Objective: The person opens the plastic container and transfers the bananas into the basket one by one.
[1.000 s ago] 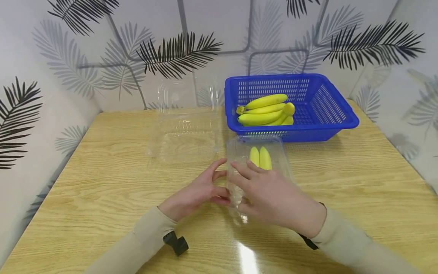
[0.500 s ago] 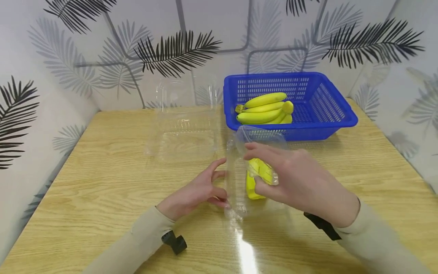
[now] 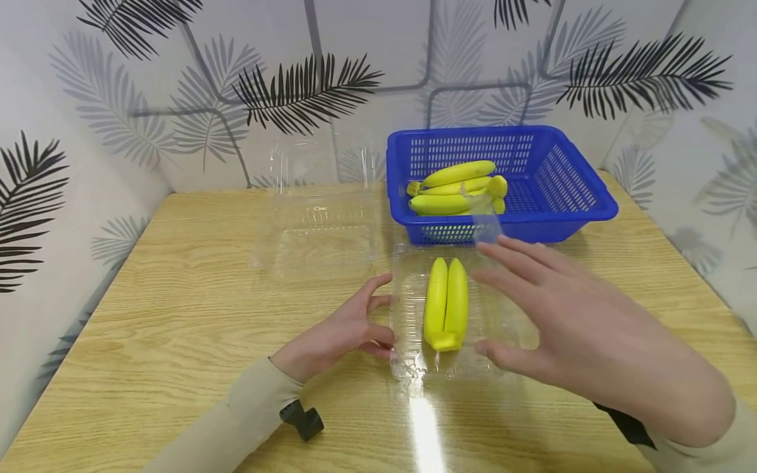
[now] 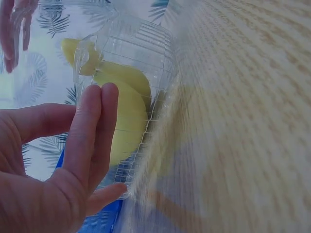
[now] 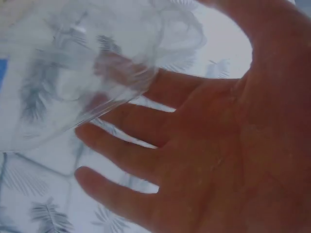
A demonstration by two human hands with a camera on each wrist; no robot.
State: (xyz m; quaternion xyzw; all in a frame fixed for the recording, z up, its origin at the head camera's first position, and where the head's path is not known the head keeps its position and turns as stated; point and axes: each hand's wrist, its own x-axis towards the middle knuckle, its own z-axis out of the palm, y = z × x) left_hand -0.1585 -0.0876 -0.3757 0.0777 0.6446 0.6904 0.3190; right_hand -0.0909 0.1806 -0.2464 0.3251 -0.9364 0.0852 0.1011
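A clear plastic clamshell container (image 3: pixel 411 295) stands on the table with two yellow bananas (image 3: pixel 446 309) side by side in its tray. Its lid (image 3: pixel 486 220) is swung up, tilted toward the right. My left hand (image 3: pixel 340 335) rests against the container's left side, and in the left wrist view its fingers (image 4: pixel 109 116) lie straight along the ribbed wall. On the other side, my right hand (image 3: pixel 568 322) is spread beside the lid. The right wrist view shows its straight fingers (image 5: pixel 124 124) at the lid's edge, some seen through the plastic.
A blue basket (image 3: pixel 514 230) with several bananas (image 3: pixel 455 187) stands behind the container. To the left is another clear clamshell (image 3: pixel 325 253), its lid upright against the patterned wall (image 3: pixel 195 72). Wooden table surface (image 3: pixel 207 315) extends around them.
My right hand has moved from over the container toward the right, and the lid has swung up with it, uncovering the two bananas. My left hand has stayed at the container's left side.
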